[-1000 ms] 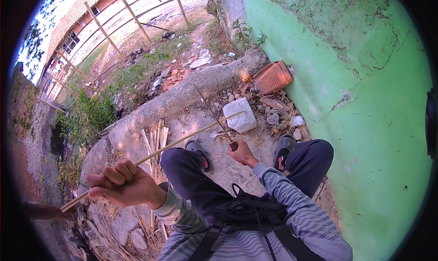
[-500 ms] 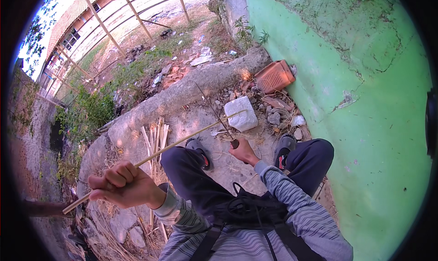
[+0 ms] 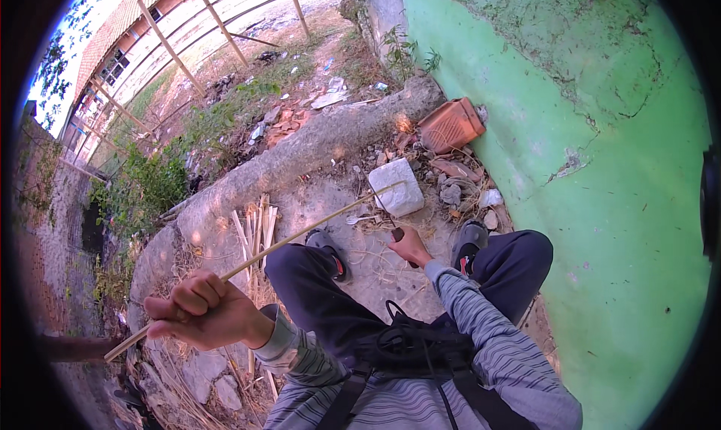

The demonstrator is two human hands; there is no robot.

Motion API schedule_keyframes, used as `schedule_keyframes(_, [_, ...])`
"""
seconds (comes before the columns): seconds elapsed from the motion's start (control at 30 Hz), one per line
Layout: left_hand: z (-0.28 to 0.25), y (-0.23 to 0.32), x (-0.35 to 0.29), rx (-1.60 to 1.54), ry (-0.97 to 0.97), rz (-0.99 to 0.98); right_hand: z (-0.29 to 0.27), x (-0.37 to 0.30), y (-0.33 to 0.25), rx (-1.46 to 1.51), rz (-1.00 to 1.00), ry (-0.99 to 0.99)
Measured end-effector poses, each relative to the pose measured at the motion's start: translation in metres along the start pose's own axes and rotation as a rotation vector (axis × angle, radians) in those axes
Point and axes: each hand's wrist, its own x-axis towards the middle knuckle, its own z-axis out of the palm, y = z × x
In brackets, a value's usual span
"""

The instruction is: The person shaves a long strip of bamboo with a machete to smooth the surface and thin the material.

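My left hand (image 3: 206, 311) is closed round the lower part of a long, thin bamboo strip (image 3: 308, 233). The strip slants up to the right, and its far end lies over the top of a white block (image 3: 402, 199) on the ground. Between my feet, my right hand (image 3: 413, 248) grips the dark handle of a knife (image 3: 397, 235). Its narrow blade points up and left, crossing close to the strip beside the block; whether they touch I cannot tell. Several pale split bamboo strips (image 3: 259, 227) lie left of my feet.
A low rough concrete ledge (image 3: 278, 159) curves behind the block. Near the green wall (image 3: 601, 227) on the right sit an orange plastic crate (image 3: 452, 126) and stone rubble (image 3: 451, 193). Leafy plants (image 3: 150, 178) grow at the left, and a bamboo pole fence (image 3: 171, 47) stands farther off.
My right hand has shifted slightly right, and the knife blade has swung down from above the strip, looking much shorter now. My left hand and the strip have barely moved.
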Motion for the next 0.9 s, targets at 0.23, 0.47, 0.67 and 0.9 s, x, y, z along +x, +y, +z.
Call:
schedule_keyframes(0.23, [-0.006,0.005,0.001,-0.246,-0.186,-0.088,0.01,-0.022,-0.03,0.116,-0.223,-0.048])
schedule_keyframes(0.47, [-0.017,0.024,-0.008,-0.481,-0.417,-0.259,0.003,-0.031,-0.031,0.096,-0.216,-0.023])
schedule_keyframes(0.67, [-0.008,0.039,-0.018,-0.482,-0.498,-0.342,-0.013,-0.033,-0.027,0.041,-0.216,-0.022])
schedule_keyframes(0.9, [0.015,0.042,-0.029,-0.274,-0.204,-0.264,-0.018,-0.052,-0.035,0.066,-0.198,-0.031])
